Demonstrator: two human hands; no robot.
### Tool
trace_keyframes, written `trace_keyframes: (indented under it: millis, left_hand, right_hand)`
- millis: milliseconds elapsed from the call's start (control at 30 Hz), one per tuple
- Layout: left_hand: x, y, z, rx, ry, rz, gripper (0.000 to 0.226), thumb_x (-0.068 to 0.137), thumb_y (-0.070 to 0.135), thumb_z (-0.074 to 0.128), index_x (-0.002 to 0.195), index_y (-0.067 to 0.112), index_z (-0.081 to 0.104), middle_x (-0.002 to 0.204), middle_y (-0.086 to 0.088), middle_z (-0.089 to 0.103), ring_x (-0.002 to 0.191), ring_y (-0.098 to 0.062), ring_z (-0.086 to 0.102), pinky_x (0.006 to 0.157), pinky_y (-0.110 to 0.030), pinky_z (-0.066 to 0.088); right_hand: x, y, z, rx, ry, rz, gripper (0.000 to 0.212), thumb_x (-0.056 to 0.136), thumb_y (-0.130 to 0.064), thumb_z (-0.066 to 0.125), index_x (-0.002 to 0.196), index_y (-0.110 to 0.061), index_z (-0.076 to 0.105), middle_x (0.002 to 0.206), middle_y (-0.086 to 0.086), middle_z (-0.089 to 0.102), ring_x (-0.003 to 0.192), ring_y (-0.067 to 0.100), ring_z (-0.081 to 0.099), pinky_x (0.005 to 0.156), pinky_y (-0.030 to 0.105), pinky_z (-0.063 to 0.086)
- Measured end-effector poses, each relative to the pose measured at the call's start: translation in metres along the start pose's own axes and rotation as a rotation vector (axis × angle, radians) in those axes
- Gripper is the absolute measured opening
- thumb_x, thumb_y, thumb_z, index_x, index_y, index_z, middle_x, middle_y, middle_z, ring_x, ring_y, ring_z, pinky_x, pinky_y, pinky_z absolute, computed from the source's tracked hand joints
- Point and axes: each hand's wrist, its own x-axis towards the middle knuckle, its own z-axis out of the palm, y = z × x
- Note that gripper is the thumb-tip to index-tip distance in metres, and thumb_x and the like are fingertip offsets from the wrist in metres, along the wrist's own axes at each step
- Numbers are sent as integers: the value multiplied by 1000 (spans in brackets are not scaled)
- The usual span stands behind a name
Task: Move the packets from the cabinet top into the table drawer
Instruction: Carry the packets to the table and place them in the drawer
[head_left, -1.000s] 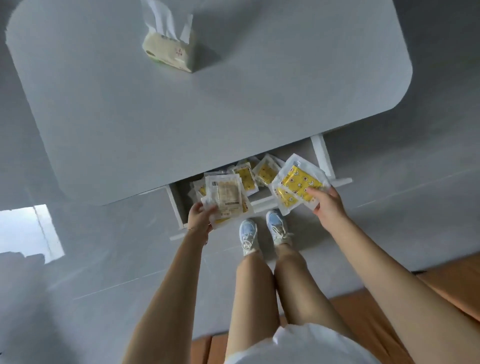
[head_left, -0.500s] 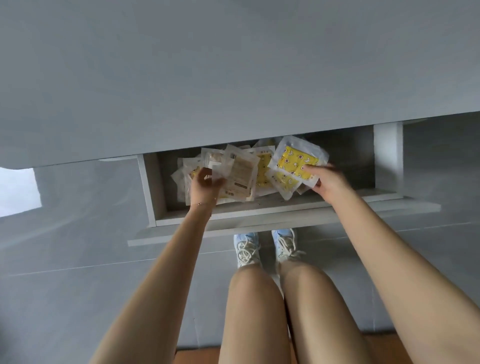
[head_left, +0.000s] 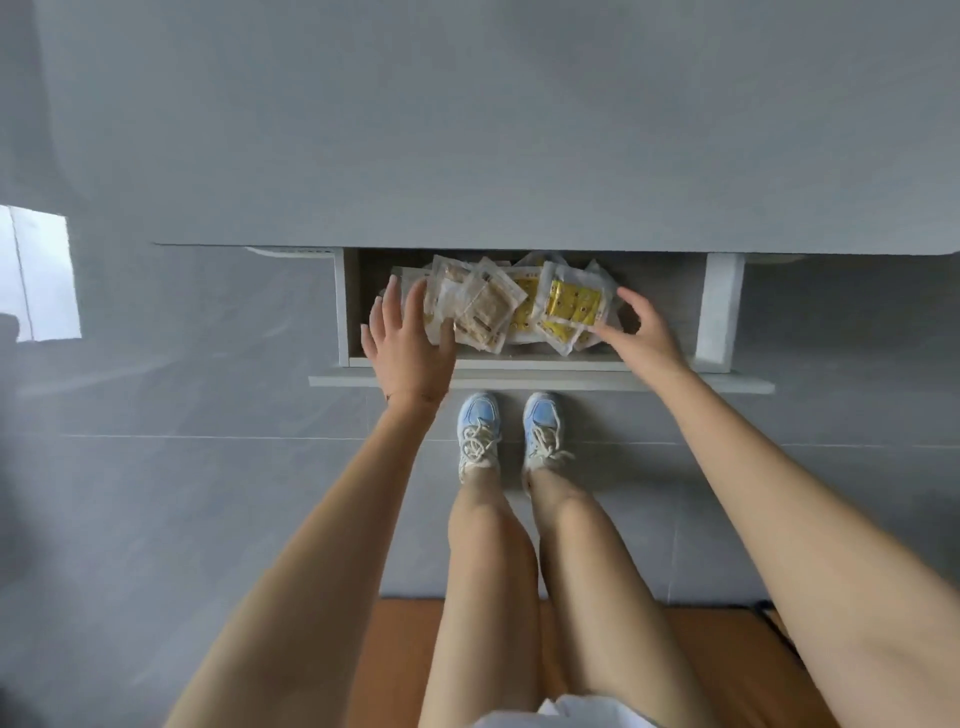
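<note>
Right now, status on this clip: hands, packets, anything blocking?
Left hand open, right hand open, neither gripping. Packets piled in the open drawer. Nothing blocking the drawer.

Grey tile floor (head_left: 156, 519) w/ bright light patch (head_left: 44, 275) left, orange wood surface (head_left: 400, 654) btm.

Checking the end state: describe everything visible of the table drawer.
The drawer is pulled out from under the grey table top. It is pale grey, with a flat front panel and thin side walls. A loose heap of clear packets, yellow and beige, fills its left and middle. Left hand and right hand reach open over the heap.
</note>
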Motion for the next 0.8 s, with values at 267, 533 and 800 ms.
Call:
trace_keyframes:
  millis: [267, 533, 800]
  left_hand:
    - [-118, 29, -118, 310, -102, 34, 73, 88, 69, 30, 150, 37, 8, 160, 0, -2, 146, -32, -9, 111, -58, -11]
    - [-198, 21, -183, 266, -25, -142, 77, 86, 71, 28, 150, 36, 0, 160, -1, -10, 145, -33, -15, 107, -61, -17]
    - [-245, -54, -223, 93, 63, -403, 79, 85, 72, 28, 149, 39, -6, 159, 1, -15, 144, -31, -20, 110, -63, -12]
  right_hand:
    - [-157, -83, -45, -789, -50, -450, 72, 90, -59, 46, 150, -30, 22, 161, 1, 11, 148, 26, 4, 118, 50, 9]
    - [-244, -140, -39, -1088, -91, -651, 81, 89, -67, 38, 152, -33, 1, 162, 4, 0, 148, 32, -7, 115, 56, -1]
    - [-299, -189, 29, -1247, -174, -798, 84, 88, -67, 40, 152, -34, -3, 162, 4, -1, 148, 34, -5, 115, 59, 3]
